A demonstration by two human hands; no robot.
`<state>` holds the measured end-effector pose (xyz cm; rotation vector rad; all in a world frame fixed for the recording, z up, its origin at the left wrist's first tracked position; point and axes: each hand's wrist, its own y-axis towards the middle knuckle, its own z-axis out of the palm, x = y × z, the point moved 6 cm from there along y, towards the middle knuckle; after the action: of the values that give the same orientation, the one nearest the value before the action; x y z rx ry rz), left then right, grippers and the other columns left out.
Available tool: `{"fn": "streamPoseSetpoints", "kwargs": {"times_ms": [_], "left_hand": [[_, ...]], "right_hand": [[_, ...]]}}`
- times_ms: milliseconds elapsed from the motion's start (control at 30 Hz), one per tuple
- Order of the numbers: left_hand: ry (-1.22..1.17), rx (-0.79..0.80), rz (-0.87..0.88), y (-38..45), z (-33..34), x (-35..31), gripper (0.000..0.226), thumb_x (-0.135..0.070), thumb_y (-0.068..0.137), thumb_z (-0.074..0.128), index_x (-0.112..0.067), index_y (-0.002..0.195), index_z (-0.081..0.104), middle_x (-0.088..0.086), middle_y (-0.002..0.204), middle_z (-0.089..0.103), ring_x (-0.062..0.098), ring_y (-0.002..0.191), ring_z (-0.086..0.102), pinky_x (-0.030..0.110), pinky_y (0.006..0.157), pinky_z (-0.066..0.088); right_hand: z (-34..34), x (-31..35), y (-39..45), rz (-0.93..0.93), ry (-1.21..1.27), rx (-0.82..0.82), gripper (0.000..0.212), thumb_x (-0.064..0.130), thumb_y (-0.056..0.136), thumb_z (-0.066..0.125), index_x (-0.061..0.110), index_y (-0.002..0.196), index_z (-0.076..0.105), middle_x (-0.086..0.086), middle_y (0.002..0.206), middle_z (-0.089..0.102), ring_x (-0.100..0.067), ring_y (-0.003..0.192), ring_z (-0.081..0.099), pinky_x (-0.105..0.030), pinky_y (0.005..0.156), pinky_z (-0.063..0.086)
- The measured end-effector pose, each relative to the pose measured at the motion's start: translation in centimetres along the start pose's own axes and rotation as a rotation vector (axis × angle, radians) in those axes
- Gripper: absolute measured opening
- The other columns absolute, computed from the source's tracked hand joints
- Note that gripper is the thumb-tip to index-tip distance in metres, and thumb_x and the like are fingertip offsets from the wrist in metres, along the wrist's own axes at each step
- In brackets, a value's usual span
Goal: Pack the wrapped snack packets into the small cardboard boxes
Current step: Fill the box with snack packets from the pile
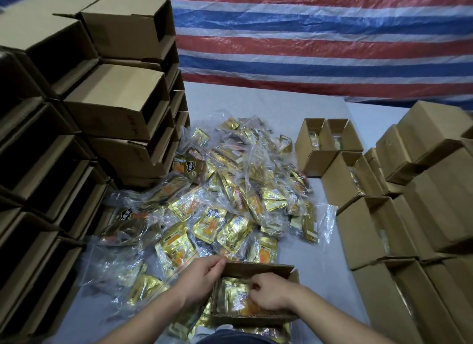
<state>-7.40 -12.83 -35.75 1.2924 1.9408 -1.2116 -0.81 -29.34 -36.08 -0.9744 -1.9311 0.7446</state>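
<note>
A small open cardboard box [256, 295] sits at the near edge of the grey work surface [256, 100], just in front of the pile of gold snack packets [225, 200]. Inside it lies a clear-wrapped gold packet [234, 296] with an orange picture on it. The right hand [268, 292] is down in the box, its fingers curled onto that packet. The left hand [203, 274] pinches the box's far left corner flap between thumb and fingers.

Right of the pile stand more small open boxes [330, 144]; packets show dimly inside the nearest ones, while the rest are too shadowed to tell. Further right, closed boxes [430, 144] are stacked, cut off by the frame edge. Left of the pile rise stacks of empty boxes lying on their sides [115, 100], their interiors dark.

Many packets in the pile blur under crinkled clear film, and print is legible only as fragments. A striped tarpaulin [320, 36] hangs behind the pile.
</note>
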Motion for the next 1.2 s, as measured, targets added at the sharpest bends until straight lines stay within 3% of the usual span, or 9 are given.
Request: {"fn": "streamPoseSetpoints", "kwargs": {"times_ms": [167, 233, 300, 400, 633, 800, 900, 1033, 1200], "left_hand": [[-0.081, 0.022, -0.021, -0.3, -0.2, -0.4, 0.023, -0.034, 0.103, 0.046, -0.033, 0.099, 0.069, -0.006, 0.075, 0.068, 0.002, 0.067, 0.058, 0.018, 0.063, 0.044], [-0.097, 0.026, -0.026, -0.3, -0.2, -0.6, 0.024, -0.032, 0.104, 0.046, -0.034, 0.100, 0.070, -0.007, 0.082, 0.071, 0.001, 0.075, 0.062, 0.016, 0.067, 0.044], [-0.095, 0.020, -0.034, -0.2, -0.3, -0.8, 0.024, -0.031, 0.104, 0.047, -0.034, 0.103, 0.071, -0.009, 0.091, 0.073, -0.001, 0.086, 0.063, 0.015, 0.072, 0.045], [-0.063, 0.020, -0.020, 0.0, -0.2, -0.9, 0.024, -0.030, 0.103, 0.048, -0.037, 0.099, 0.071, -0.015, 0.092, 0.072, -0.003, 0.090, 0.063, 0.013, 0.076, 0.045], [0.024, 0.069, 0.018, 1.7, -0.9, -3.2, 0.027, -0.037, 0.103, 0.045, -0.029, 0.101, 0.071, -0.001, 0.098, 0.073, 0.013, 0.091, 0.066, 0.036, 0.086, 0.054], [-0.020, 0.091, 0.141, 7.4, -2.4, -11.4, 0.030, -0.046, 0.102, 0.042, -0.036, 0.096, 0.069, -0.008, 0.084, 0.069, 0.001, 0.071, 0.060, 0.020, 0.066, 0.050], [-0.103, -0.018, 0.148, 12.9, -2.3, -15.0, 0.041, -0.046, 0.104, 0.034, -0.029, 0.112, 0.069, -0.012, 0.102, 0.070, 0.004, 0.095, 0.064, 0.026, 0.086, 0.053], [0.551, -0.095, 0.262, 20.1, 0.9, -17.3, 0.037, -0.033, 0.103, 0.037, -0.016, 0.129, 0.058, 0.006, 0.128, 0.062, 0.022, 0.116, 0.058, 0.039, 0.102, 0.047], [1.199, 0.125, 0.338, 26.4, 8.8, -17.5, 0.072, -0.053, 0.100, 0.031, -0.015, 0.157, 0.012, 0.013, 0.164, 0.011, 0.035, 0.150, 0.010, 0.055, 0.121, 0.008]], "right_hand": [[-3.8, 1.3, -3.5, -0.252, -0.068, -0.445, 0.021, 0.039, 0.094, 0.048, 0.028, 0.078, 0.055, 0.014, 0.077, 0.053, -0.007, 0.070, 0.052, -0.025, 0.059, 0.041], [-5.3, 1.3, -4.8, -0.363, -0.184, -0.637, 0.020, 0.044, 0.092, 0.050, 0.028, 0.102, 0.058, 0.016, 0.098, 0.053, -0.003, 0.089, 0.050, -0.025, 0.078, 0.043], [-5.6, 0.4, -4.1, -0.305, -0.309, -0.554, 0.046, 0.047, 0.091, 0.055, 0.024, 0.130, 0.050, 0.008, 0.124, 0.053, -0.012, 0.114, 0.050, -0.034, 0.098, 0.043], [-4.8, -0.4, -2.1, -0.203, -0.454, -0.387, 0.032, 0.040, 0.096, 0.056, 0.019, 0.119, 0.051, -0.005, 0.117, 0.063, -0.028, 0.108, 0.061, -0.038, 0.084, 0.049], [-6.5, -2.1, -2.7, -0.235, -0.400, -0.486, 0.020, 0.033, 0.102, 0.046, 0.018, 0.099, 0.059, -0.008, 0.096, 0.069, -0.029, 0.089, 0.065, -0.031, 0.067, 0.035], [-13.7, -5.4, -5.9, -0.166, -0.293, -0.627, 0.013, 0.034, 0.101, 0.049, 0.026, 0.094, 0.056, 0.002, 0.088, 0.066, -0.019, 0.081, 0.063, -0.031, 0.069, 0.047], [-18.7, -9.3, -8.0, 0.000, -0.193, -0.822, 0.016, 0.033, 0.099, 0.055, 0.030, 0.085, 0.047, 0.004, 0.075, 0.059, -0.027, 0.079, 0.064, -0.033, 0.059, 0.042], [-23.4, -14.1, -9.8, 0.224, -0.128, -1.046, 0.036, 0.027, 0.097, 0.059, 0.028, 0.071, 0.033, 0.010, 0.058, 0.037, -0.031, 0.066, 0.062, -0.030, 0.049, 0.026], [-26.6, -18.0, -9.3, 0.448, -0.061, -1.147, 0.021, 0.025, 0.101, 0.049, 0.019, 0.083, 0.039, 0.004, 0.061, 0.043, -0.025, 0.057, 0.044, -0.027, 0.046, 0.022]]}}
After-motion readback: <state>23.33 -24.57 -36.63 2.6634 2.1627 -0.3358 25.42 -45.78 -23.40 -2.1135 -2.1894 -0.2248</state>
